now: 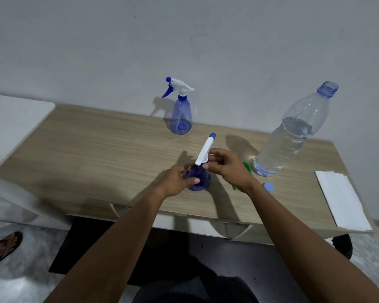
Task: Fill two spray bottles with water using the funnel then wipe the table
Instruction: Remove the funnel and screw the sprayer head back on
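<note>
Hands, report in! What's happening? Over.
Left hand holds near spray bottle. Right hand grips its spray head. Funnel behind right wrist; water bottle uncapped.

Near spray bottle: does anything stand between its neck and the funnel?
Yes: the white trigger head sits on its neck, held by the right hand. The left hand grips the bottle; the green funnel lies aside.

My feed is rather dim and bluish. The light comes, I think, from the right of the right hand [225, 169], because shadows fall leftward: the far spray bottle [181, 115] throws a soft one on the wall [96, 51], and the water bottle [293, 132] a darker one on the table [85, 145]. A soft shadow lies left of the left hand [175, 182]. A small glint shines at that bottle's base. The wide lens bends the table edges; corners look soft.
</note>
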The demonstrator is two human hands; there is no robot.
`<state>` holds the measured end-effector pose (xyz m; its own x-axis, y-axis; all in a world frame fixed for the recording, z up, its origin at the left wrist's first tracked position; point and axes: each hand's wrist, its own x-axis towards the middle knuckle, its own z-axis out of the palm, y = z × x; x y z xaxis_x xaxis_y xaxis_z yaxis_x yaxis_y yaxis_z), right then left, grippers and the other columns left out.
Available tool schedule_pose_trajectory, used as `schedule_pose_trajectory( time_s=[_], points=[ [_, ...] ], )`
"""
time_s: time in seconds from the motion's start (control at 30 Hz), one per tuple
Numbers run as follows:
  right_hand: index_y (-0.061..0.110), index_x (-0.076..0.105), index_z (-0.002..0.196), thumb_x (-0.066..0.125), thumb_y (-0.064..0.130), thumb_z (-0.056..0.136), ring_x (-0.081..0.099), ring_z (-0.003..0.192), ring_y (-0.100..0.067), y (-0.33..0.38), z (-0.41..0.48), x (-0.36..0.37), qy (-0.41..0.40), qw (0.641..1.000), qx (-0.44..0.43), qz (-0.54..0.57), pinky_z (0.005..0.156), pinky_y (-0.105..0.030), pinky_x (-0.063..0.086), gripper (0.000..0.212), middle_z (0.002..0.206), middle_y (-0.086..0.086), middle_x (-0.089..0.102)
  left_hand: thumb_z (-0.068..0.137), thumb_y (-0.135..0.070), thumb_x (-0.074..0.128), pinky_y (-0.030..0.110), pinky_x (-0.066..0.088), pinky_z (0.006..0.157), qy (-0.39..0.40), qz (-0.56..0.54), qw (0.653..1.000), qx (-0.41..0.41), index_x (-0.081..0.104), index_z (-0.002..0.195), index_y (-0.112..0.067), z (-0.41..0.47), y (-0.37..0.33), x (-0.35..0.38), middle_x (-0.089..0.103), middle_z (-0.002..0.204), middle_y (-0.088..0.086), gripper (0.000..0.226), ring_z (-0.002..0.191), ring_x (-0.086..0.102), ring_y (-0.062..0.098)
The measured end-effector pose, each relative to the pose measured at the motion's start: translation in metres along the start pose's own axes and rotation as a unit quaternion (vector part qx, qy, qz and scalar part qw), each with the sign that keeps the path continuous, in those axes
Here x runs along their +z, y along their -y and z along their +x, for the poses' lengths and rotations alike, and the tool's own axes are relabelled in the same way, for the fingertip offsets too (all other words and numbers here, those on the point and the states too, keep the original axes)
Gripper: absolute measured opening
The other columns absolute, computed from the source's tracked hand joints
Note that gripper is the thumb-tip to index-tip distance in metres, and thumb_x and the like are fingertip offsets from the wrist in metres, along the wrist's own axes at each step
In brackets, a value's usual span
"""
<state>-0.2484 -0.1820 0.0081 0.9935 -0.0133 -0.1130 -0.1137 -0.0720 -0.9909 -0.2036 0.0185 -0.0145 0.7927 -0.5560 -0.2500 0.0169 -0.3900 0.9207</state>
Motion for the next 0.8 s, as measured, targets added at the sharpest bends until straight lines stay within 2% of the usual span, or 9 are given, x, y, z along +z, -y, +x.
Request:
schedule_pose_trajectory(
  time_s=[0.07,0.13,0.2,0.27,0.37,0.53,0.6,0.7,0.8],
  points=[
    [0.002,0.067,0.118,0.07,-0.004,0.09,0.07,0.111,-0.031,0.0,0.001,-0.002,0.022,0.999,-0.003,-0.024,0.099,-0.039,0.055,0.028,0.115,-0.019,0.073,0.089,-0.008,0.075,0.01,0.047,0.076,-0.001,0.002,1.0,-0.002,0.066,0.131,-0.013,0.0,0.0,0.0,0.075,0.099,0.002,0.043,0.074,0.067,-0.013],
    [0.004,0.07,0.114,0.07,0.0,0.091,0.07,0.111,-0.029,0.001,0.002,-0.002,0.041,0.999,-0.004,-0.036,0.101,-0.04,0.054,0.023,0.112,-0.016,0.074,0.089,-0.007,0.074,0.002,0.043,0.066,-0.004,0.011,1.0,-0.001,0.065,0.133,-0.013,-0.001,-0.003,0.0,0.071,0.083,-0.004,0.045,0.064,0.063,-0.016],
    [0.01,0.072,0.105,0.073,-0.001,0.088,0.071,0.107,-0.027,0.003,0.003,0.0,0.031,0.999,-0.004,-0.033,0.099,-0.04,0.055,0.021,0.107,-0.011,0.075,0.089,-0.007,0.074,0.001,0.04,0.059,-0.011,0.026,1.0,0.004,0.064,0.135,-0.013,-0.002,-0.005,0.0,0.068,0.071,0.009,0.048,0.054,0.057,-0.015],
    [0.01,0.065,0.093,0.078,-0.004,0.082,0.071,0.099,-0.032,0.003,0.006,0.005,-0.002,0.999,-0.016,-0.043,0.094,-0.046,0.056,0.022,0.099,-0.015,0.073,0.089,-0.008,0.075,0.001,0.038,0.058,-0.017,0.042,0.999,0.011,0.063,0.136,-0.013,-0.005,-0.008,0.0,0.068,0.095,0.028,0.049,0.052,0.056,-0.014],
    [0.001,0.054,0.089,0.083,-0.002,0.077,0.07,0.093,-0.04,0.001,0.01,0.014,-0.043,0.995,-0.03,-0.09,0.086,-0.049,0.058,0.032,0.1,-0.03,0.067,0.089,-0.011,0.075,0.0,0.038,0.058,-0.018,0.055,0.998,0.015,0.062,0.138,-0.015,-0.005,-0.009,-0.001,0.067,0.112,0.031,0.051,0.063,0.063,-0.014],
    [0.014,0.061,0.088,0.086,-0.002,0.073,0.069,0.09,-0.025,0.003,0.008,0.008,-0.024,0.997,-0.017,-0.066,0.085,-0.039,0.058,0.033,0.094,-0.012,0.07,0.089,-0.012,0.076,0.001,0.038,0.057,-0.015,0.054,0.998,0.008,0.064,0.135,-0.016,-0.004,-0.007,-0.002,0.066,0.094,0.024,0.048,0.051,0.055,-0.014],
    [0.011,0.068,0.1,0.081,-0.003,0.079,0.072,0.097,-0.021,0.004,0.005,0.002,0.011,0.999,-0.002,-0.036,0.089,-0.033,0.057,0.028,0.098,-0.003,0.074,0.088,-0.014,0.077,0.003,0.041,0.065,-0.009,0.043,0.999,-0.001,0.066,0.132,-0.018,-0.001,-0.004,-0.002,0.07,0.078,0.004,0.046,0.059,0.06,-0.015],
    [0.003,0.071,0.115,0.074,-0.001,0.087,0.072,0.108,-0.021,0.003,0.003,-0.002,0.031,0.999,0.003,-0.038,0.096,-0.032,0.056,0.028,0.111,-0.008,0.076,0.088,-0.015,0.077,0.002,0.042,0.065,-0.002,0.041,0.999,-0.012,0.066,0.132,-0.018,0.001,-0.002,-0.002,0.069,0.079,-0.013,0.045,0.063,0.061,-0.016],
    [0.001,0.072,0.112,0.075,-0.001,0.087,0.073,0.105,-0.021,0.003,0.004,0.002,0.008,0.999,-0.005,-0.042,0.096,-0.032,0.056,0.026,0.11,-0.01,0.076,0.088,-0.012,0.076,0.0,0.04,0.06,-0.017,0.047,0.999,-0.004,0.065,0.133,-0.012,-0.002,-0.006,0.0,0.076,0.093,0.014,0.046,0.057,0.059,-0.016]
  ],
)
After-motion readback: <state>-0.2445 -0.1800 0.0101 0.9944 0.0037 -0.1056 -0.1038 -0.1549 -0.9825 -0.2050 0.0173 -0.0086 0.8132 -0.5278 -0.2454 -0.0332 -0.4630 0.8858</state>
